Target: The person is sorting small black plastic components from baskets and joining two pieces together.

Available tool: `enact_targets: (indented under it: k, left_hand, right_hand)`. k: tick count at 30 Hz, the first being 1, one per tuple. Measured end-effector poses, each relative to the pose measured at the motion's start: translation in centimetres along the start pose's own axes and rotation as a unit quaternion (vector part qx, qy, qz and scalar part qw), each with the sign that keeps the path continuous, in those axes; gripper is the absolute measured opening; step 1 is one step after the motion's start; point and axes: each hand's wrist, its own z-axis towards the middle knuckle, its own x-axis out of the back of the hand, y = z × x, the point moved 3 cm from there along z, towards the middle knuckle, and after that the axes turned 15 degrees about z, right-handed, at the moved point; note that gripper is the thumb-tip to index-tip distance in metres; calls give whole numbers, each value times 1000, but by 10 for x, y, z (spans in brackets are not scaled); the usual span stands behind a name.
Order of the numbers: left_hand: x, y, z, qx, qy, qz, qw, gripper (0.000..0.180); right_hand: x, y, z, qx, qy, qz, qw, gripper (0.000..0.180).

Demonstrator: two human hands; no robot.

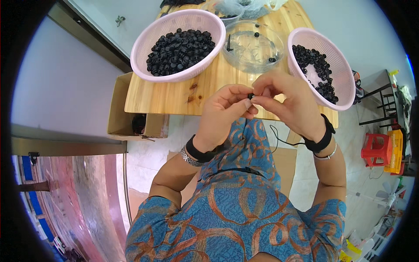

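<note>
Over the near edge of the wooden table, both my hands meet with their fingertips pinched around a small black part [251, 96]. My left hand [224, 111] holds it between thumb and index finger. From the other side, the thumb and fingers of my right hand [286, 96] close on it; fingertips hide most of it. Beyond my left hand stands a pink basket [139, 56] heaped with small round black caps [181, 52]. A second pink basket [347, 78], beyond my right hand, has fewer black ring-like parts [314, 63] spread inside.
Between the baskets sits a clear round plastic tray [244, 65] with a few black pieces. Behind it are a clear tub [231, 17] and plastic bags [257, 11]. A cardboard box [115, 111] stands left of the wooden table [161, 98]; a red stool [375, 146] is at the right.
</note>
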Motion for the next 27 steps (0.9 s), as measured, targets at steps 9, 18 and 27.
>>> enact_targets:
  k: [9,18,27]
  left_hand:
    - [-9,-4,6,81,-34,-183,979,20]
    - [-27,-20,11,111,-53,-163,979,21]
    - [-32,-38,6,182,-69,-130,972,18]
  right_hand:
    - [49,15,-39,14,145,-5,989,11]
    - [193,84,-31,-135,48,-280,949,15]
    - [214,166,-1,-291,-11,-434,853,17]
